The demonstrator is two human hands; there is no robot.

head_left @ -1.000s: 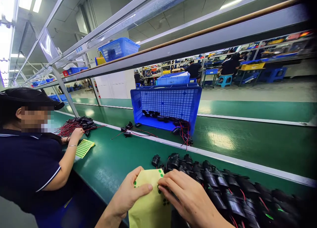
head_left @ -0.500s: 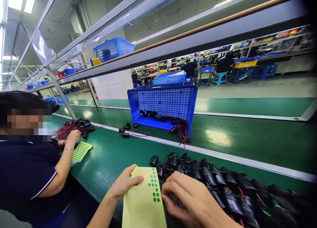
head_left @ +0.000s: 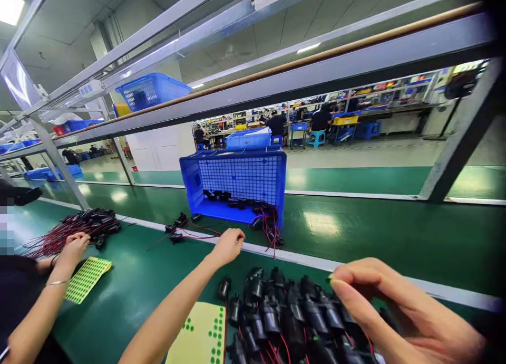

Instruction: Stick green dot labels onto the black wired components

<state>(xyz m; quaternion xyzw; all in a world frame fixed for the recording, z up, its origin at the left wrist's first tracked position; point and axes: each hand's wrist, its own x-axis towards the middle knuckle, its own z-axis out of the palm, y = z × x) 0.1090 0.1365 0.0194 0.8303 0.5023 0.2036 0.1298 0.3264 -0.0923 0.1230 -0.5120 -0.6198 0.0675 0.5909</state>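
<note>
My right hand point(head_left: 379, 300) hovers over the near pile of black cylindrical parts point(head_left: 272, 316) with red wires. Its thumb and forefinger pinch a small green dot sticker point(head_left: 329, 279). My left hand point(head_left: 229, 245) is stretched out above the bench, in front of the blue crate. Its fingers are curled closed, and what they hold, if anything, is hidden. Partly under my left forearm lies a pale yellow sticker sheet point(head_left: 197, 335) with green dots, left of the pile.
A blue crate point(head_left: 233, 212) lies on its side with similar parts spilling out. Loose parts point(head_left: 176, 238) lie left of it. At left, a co-worker's hands point(head_left: 75, 250) are near another wired pile point(head_left: 95, 224) and a dotted sheet point(head_left: 87, 279). A shelf rail point(head_left: 276, 84) crosses above.
My left hand has let go of the sticker sheet and moved forward and right, toward the crate. My right hand has moved right, away from the sheet, with a green sticker. The view has turned right.
</note>
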